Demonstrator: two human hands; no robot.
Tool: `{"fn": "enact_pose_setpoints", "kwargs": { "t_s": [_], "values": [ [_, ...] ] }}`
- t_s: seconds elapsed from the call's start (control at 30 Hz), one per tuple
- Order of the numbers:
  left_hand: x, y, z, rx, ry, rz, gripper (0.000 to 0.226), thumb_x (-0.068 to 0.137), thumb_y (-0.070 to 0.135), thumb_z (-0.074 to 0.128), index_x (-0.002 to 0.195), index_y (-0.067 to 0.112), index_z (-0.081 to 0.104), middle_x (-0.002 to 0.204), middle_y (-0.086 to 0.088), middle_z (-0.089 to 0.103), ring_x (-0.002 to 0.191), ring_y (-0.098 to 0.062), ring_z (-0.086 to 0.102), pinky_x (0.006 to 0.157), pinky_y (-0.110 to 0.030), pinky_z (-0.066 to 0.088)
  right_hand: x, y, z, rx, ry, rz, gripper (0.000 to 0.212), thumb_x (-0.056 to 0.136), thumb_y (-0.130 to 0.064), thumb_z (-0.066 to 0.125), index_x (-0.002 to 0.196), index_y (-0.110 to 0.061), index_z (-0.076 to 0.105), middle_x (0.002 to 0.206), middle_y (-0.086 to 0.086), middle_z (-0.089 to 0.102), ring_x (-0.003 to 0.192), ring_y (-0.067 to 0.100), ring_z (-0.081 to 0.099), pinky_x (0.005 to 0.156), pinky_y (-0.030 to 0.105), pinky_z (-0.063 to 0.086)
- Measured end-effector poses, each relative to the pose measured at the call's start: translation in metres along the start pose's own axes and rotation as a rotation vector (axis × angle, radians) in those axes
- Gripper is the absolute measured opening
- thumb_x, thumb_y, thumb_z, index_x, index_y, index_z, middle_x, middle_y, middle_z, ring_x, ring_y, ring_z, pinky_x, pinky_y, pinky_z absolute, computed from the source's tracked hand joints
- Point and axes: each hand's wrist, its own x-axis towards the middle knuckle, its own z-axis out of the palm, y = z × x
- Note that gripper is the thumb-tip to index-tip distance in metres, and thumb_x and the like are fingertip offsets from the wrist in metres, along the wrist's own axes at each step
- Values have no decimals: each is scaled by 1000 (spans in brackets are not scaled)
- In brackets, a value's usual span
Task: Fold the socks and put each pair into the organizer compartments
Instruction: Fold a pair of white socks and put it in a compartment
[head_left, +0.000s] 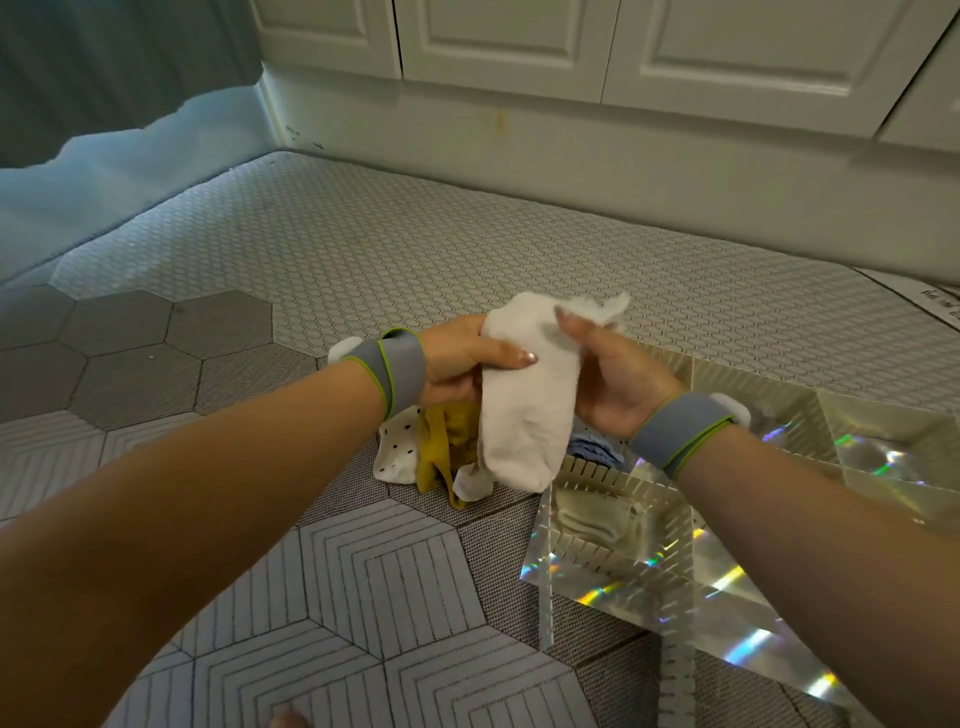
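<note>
Both hands hold a white sock pair (524, 405) up above the floor mat. My left hand (457, 364) grips its left edge, thumb across the front. My right hand (618, 379) pinches the upper right part near the cuff. Below them lies a small heap: a white dotted sock (397, 452), a mustard yellow sock (441, 457), and a blue sock (592, 452) partly hidden by the white pair. The organizer (613, 556), with notched translucent dividers and a shiny holographic base, sits at the right. One near compartment holds a folded pale green pair (592, 519).
A hexagon-patterned mat (363, 249) covers the floor. White cabinet doors (571, 47) and a baseboard stand at the back. A pale blue sheet (130, 156) lies at the far left. Grey wristbands are on both wrists. A toe shows at the bottom edge.
</note>
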Motion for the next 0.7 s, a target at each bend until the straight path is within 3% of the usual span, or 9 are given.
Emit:
{"fn": "enact_pose_setpoints", "kwargs": {
  "t_s": [0.13,0.23,0.33,0.47,0.5,0.57,0.63,0.7],
  "values": [
    [1,-2,6,52,31,-83,50,70,9,63,120,8,56,120,-17,62,111,-32,60,99,-52,45,3,10,1,-17,17,-1,50,85,-13,58,133,-2,48,128,23,58,110,36,59,88,46,53],
    [1,-6,10,70,51,-113,55,70,10,65,123,10,53,122,-15,61,117,-33,57,101,-54,43,9,7,-1,45,79,-53,47,89,-10,54,134,-1,46,129,25,56,111,38,59,88,52,51],
    [2,-14,7,126,91,-171,40,79,0,64,112,19,53,109,-7,65,102,-29,65,90,-54,51,10,4,-3,90,98,-70,51,84,-8,53,134,-2,44,131,29,52,117,44,54,96,60,43],
    [-2,-15,6,203,131,-207,20,87,0,56,88,20,53,73,0,71,58,-13,69,60,-32,58,9,2,-10,135,110,-82,43,90,1,41,133,0,46,129,24,55,117,41,55,98,55,43],
    [-4,-13,7,168,142,-204,21,87,-1,55,87,20,52,70,-1,70,56,-13,68,55,-31,57,10,3,-11,132,120,-86,41,90,3,41,130,0,49,124,21,58,112,38,58,94,52,46],
    [-6,-10,10,68,186,-175,25,86,-6,55,90,18,48,85,-6,65,64,-17,67,50,-32,57,10,3,-11,94,155,-99,35,90,7,40,119,-7,54,108,16,64,97,31,63,84,45,52],
    [-2,-6,11,-4,266,-108,35,84,-10,55,104,16,43,106,-8,51,80,-21,61,59,-37,57,10,3,-11,16,174,-117,34,90,10,39,108,-12,56,98,10,65,87,26,63,77,41,53],
    [5,-3,9,-68,346,-63,48,85,-9,54,121,18,36,102,-7,48,77,-19,60,66,-38,55,9,4,-11,-80,150,-143,37,89,13,37,99,-16,58,92,6,67,84,23,64,74,39,54]
  ]
}}
